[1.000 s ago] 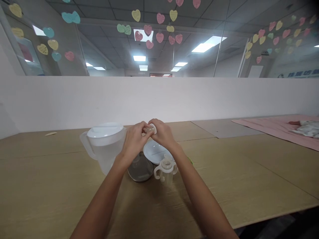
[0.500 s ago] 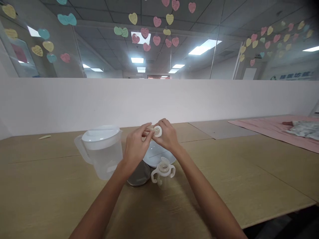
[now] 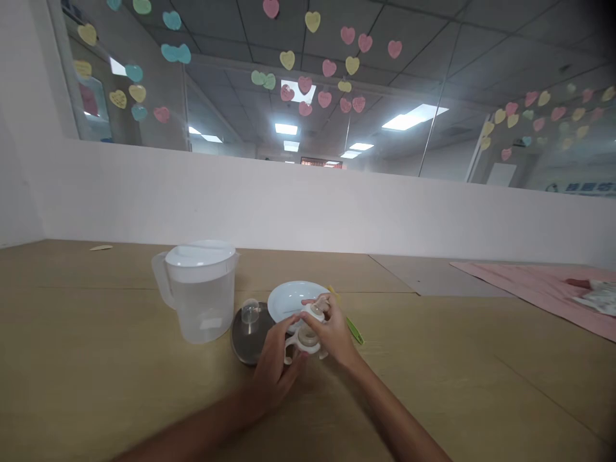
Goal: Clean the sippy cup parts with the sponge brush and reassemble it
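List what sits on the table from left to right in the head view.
Yellow paper scrap → lidded water pitcher → dark round tray with a clear dome cap → left hand → right hand on the handled baby bottle → green stick → pink cloth.

On the table [image 3: 96, 359], the jug [image 3: 201, 292] stands furthest left. Just right of it lies a lid [image 3: 245, 330] with a small dome [image 3: 250, 312] on it. Right of the lid and a little behind sits a plate [image 3: 293, 296]. In front of the plate, beside the lid, is the bottle [image 3: 304, 340], with the left hand [image 3: 274, 372] on its near-left side and the right hand [image 3: 330, 330] on its right, holding a cap [image 3: 312, 312] above it. A stick [image 3: 353, 328] lies right of the right hand. Far right, a cloth [image 3: 539, 285] covers the table, a bundle [image 3: 597, 295] on it. A scrap [image 3: 100, 248] lies far left, near the wall [image 3: 312, 205] behind everything.
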A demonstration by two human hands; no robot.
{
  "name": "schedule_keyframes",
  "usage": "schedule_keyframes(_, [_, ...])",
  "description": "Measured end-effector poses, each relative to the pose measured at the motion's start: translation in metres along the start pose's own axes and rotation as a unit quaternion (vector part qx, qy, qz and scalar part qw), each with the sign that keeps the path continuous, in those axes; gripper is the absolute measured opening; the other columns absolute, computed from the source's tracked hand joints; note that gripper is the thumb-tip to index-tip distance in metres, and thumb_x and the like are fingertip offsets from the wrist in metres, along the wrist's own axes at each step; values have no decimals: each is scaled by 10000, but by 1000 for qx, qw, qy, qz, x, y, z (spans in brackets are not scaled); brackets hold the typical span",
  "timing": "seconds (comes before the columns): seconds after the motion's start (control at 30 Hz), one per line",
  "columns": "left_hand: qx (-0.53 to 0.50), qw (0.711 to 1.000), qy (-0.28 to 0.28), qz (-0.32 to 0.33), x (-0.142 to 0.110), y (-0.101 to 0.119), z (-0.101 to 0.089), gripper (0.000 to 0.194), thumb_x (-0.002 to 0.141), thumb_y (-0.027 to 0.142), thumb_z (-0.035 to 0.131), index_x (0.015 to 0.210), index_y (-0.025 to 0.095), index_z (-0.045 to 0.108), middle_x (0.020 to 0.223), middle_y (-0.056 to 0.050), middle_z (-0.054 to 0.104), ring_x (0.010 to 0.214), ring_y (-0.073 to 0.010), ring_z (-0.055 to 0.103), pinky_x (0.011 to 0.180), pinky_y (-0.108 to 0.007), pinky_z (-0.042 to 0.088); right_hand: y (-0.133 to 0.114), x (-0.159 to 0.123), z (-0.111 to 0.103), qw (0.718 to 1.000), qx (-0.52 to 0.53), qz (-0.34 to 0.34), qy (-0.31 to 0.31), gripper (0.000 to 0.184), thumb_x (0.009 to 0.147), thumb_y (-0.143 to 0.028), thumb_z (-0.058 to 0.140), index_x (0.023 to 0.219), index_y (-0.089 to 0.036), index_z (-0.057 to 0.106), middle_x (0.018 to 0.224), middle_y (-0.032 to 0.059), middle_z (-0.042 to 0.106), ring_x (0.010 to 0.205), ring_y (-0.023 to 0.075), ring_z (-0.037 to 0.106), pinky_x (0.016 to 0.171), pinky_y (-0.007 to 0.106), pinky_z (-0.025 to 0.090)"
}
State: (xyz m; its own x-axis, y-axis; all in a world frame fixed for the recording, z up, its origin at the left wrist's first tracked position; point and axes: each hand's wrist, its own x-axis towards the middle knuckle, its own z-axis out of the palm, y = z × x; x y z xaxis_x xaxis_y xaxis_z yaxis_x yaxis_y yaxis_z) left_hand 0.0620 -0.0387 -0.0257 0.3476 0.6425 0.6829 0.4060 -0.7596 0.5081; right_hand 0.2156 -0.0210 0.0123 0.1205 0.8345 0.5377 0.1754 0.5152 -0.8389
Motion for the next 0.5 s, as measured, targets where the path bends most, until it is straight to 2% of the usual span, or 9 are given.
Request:
schedule_keyframes(0.1, [23, 999, -20, -16, 5, 1, -1, 590, 825, 367, 482, 1337, 239, 217, 1291, -129, 417, 1196, -265, 388, 984, -455, 332, -7, -7, -2, 994, -85, -49, -37, 325, 670, -403, 655, 869, -203, 493, 959, 72, 642, 861, 204, 599, 780, 351, 458])
schedule_keyframes(0.27, [41, 998, -41, -32, 8, 0, -1, 592, 806, 430, 494, 1324, 242, 278, 1196, -112, 506, 1147, -272, 427, 984, -481, 311, -7, -18, -6, 969, -182, -166, -4, 208, 737, -342, 568, 906, -220, 567, 902, 65, 567, 883, 218, 546, 807, 372, 436])
schedule_keyframes(0.37, [47, 998, -46, -24, 9, -1, -1, 585, 810, 435, 487, 1322, 242, 283, 1213, -110, 507, 1123, -262, 451, 983, -479, 309, -4, -21, -5, 966, -174, -188, -24, 236, 784, -290, 476, 988, -226, 577, 917, 67, 544, 882, 214, 535, 789, 366, 440])
schedule_keyframes(0.5, [45, 998, -44, -19, 10, -1, -3, 571, 804, 427, 501, 1307, 243, 302, 1227, -101, 505, 1132, -258, 447, 977, -460, 317, 1, -22, -6, 969, -140, -203, -30, 342, 796, -230, 401, 1109, -228, 539, 983, 56, 574, 938, 210, 525, 844, 381, 410])
